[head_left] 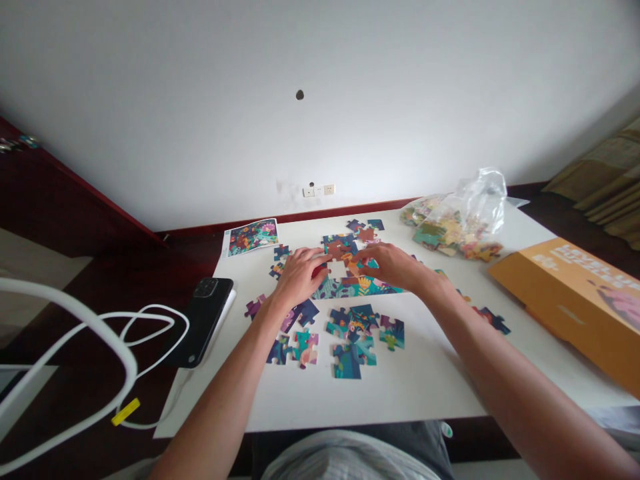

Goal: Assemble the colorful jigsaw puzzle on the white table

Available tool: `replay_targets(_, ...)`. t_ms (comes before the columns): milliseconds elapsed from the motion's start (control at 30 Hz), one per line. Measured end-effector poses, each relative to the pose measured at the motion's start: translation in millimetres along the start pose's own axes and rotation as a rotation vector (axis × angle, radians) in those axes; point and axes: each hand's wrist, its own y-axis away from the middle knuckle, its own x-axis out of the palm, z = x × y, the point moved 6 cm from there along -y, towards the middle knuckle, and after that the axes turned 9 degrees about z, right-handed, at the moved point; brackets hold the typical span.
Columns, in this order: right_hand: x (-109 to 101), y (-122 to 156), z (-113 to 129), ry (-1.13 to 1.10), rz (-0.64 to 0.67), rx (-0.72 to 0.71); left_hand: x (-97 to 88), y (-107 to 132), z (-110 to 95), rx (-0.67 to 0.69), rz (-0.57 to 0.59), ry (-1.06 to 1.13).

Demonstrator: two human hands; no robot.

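A partly joined jigsaw puzzle (365, 287) lies on the white table, with a white gap near its middle. My left hand (301, 273) rests over its left side, fingers stretched towards the gap and a red patch of puzzle showing between thumb and fingers. Over the right side is my right hand (387, 263), its curved fingertips touching the puzzle right of the gap, thumb and fingers apart. Both hands cover parts of the picture. Loose puzzle pieces (353, 327) lie in front of it. Other loose pieces (305, 347) are below my left hand.
A printed picture sheet (253, 237) lies at the back left. Clear bags of pieces (455, 230) sit at the back right, near an orange box (575, 293). On the left edge is a black phone (205, 320), beside a looping white cable (127, 353). A wall (200, 120) stands behind the table.
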Motion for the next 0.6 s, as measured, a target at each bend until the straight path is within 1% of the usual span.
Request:
replay_targets(367, 4, -1, -4, 0.002, -0.024, 0.026, -0.8, 0, -1, -0.007, -0.004, 0.011)
replay_targets(500, 3, -2, -3, -0.021, -0.018, 0.017, -3.7, -1, -5, -0.009, -0.021, 0.009)
replay_targets(600, 2, -3, -3, -0.045, -0.002, 0.019, -5.2, -2, -12, 0.023, -0.015, 0.017)
